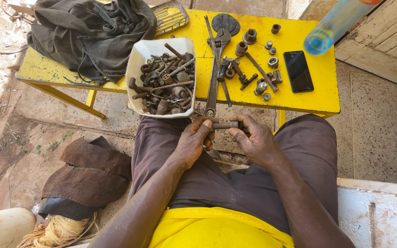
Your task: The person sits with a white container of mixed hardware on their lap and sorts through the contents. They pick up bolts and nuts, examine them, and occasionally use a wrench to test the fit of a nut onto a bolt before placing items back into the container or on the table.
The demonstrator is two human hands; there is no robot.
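Head view looks down on 2 bare hands held together over the lap, between the knees and just short of the near edge of 1 yellow table. 1 rusty bolt lies level between them: the left hand pinches one end with its fingertips closed on it, and the right hand curls its fingers around the other end, so both hands grip the same bolt.

On the table stands 1 white tub, full of rusty bolts, nuts and fittings, too tangled to count. Just beside it on the right lie 2 long tools: 1 adjustable wrench and 1 ring spanner, its ring end reaching the table edge near the hands. About 12 loose nuts and short bolts are scattered around them; some overlap, so the count is rough. 1 black phone lies face up further right, with 1 blue plastic bottle above it. 1 dark disc sits at the far edge. 1 dark green bag covers the table's left end.
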